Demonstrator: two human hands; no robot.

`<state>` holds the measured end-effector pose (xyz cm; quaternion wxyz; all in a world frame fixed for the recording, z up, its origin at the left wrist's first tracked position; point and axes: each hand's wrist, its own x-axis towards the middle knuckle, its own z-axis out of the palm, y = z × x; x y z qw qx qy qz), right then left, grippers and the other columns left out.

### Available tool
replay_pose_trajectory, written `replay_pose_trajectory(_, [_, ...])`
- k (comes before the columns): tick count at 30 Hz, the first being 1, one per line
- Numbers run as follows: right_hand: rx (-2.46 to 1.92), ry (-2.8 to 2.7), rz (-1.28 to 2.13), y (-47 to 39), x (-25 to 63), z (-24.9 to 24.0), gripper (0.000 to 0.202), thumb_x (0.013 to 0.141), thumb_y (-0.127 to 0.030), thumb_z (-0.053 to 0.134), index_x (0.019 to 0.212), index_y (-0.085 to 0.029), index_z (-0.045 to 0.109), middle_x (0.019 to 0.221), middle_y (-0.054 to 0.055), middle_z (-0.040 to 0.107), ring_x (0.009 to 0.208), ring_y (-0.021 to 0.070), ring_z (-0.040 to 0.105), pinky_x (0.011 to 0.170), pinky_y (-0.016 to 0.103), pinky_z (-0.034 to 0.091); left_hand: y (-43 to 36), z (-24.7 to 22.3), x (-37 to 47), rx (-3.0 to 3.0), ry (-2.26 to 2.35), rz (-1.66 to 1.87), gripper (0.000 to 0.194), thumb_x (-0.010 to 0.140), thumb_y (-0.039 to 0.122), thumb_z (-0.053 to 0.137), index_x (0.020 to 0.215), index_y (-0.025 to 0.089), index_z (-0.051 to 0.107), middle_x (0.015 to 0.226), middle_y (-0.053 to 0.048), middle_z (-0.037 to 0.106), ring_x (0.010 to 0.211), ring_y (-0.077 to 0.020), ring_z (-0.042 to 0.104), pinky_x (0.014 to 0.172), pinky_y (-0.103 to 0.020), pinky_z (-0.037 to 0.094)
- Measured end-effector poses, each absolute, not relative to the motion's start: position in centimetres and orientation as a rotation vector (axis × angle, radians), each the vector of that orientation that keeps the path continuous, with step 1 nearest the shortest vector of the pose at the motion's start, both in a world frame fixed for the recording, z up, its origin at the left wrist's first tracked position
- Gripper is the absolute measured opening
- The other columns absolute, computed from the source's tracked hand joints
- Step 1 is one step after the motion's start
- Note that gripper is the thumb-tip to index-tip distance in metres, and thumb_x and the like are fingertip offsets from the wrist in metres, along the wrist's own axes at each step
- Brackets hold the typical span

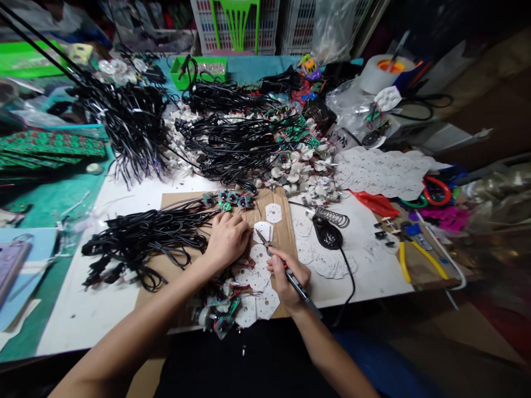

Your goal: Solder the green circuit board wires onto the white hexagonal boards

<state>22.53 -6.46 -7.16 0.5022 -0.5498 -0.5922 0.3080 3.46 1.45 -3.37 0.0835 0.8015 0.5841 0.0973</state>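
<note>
My right hand [288, 276] grips a soldering iron [296, 284] like a pen. Its tip points up and left over a small white octagonal board [263, 232]; whether it touches is too small to tell. My left hand [227, 239] rests just left of that board, fingers curled and pressed together, what is in them hidden. Above it sits a row of small green circuit boards [228, 198] with black cables. Another white octagonal board [274, 213] lies higher up on the cardboard [282, 240]. More white boards [265, 301] and wired parts [222, 309] lie below my hands.
Bundled black cables [145, 237] lie left. Behind are a large cable pile [236, 138] and white wired parts [294, 171]. To the right are an iron stand with a coil [329, 229], yellow-handled pliers [421, 260] and white sheets [381, 171]. Green circuit panels [50, 146] are stacked far left.
</note>
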Motion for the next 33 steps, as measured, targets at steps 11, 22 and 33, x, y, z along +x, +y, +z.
replay_pose_trajectory(11, [-1.306,-1.469,0.713,-6.4,22.49,-6.99,0.024,0.101,-0.027,0.059,0.113,-0.022,0.079,0.078,0.004,0.08,0.061,0.0165,0.077,0.055,0.023,0.064,1.83,-3.32,4.18,2.302,1.834,0.224,0.019,0.096,0.031,0.062,0.084,0.02,0.073,0.096,-0.009,0.071,0.1,-0.0299,0.057,0.093,-0.049,0.041])
replay_pose_trajectory(22, [-1.318,-1.51,0.681,-6.21,22.51,-6.85,0.024,0.101,-0.027,0.058,0.112,-0.022,0.079,0.076,0.003,0.08,0.059,0.0166,0.077,0.054,0.023,0.063,1.9,-2.94,4.42,2.3,1.838,0.225,0.018,0.094,0.03,0.064,0.082,0.02,0.073,0.094,-0.009,0.071,0.1,-0.0302,0.058,0.097,-0.05,0.041])
replay_pose_trajectory(33, [-1.316,-1.539,0.649,-6.39,22.46,-6.94,0.023,0.101,-0.026,0.058,0.112,-0.022,0.078,0.076,0.003,0.08,0.06,0.0174,0.078,0.061,0.025,0.065,1.85,-3.26,4.3,2.303,1.816,0.253,0.019,0.095,0.029,0.062,0.081,0.02,0.071,0.095,-0.009,0.07,0.101,-0.0298,0.058,0.099,-0.051,0.04])
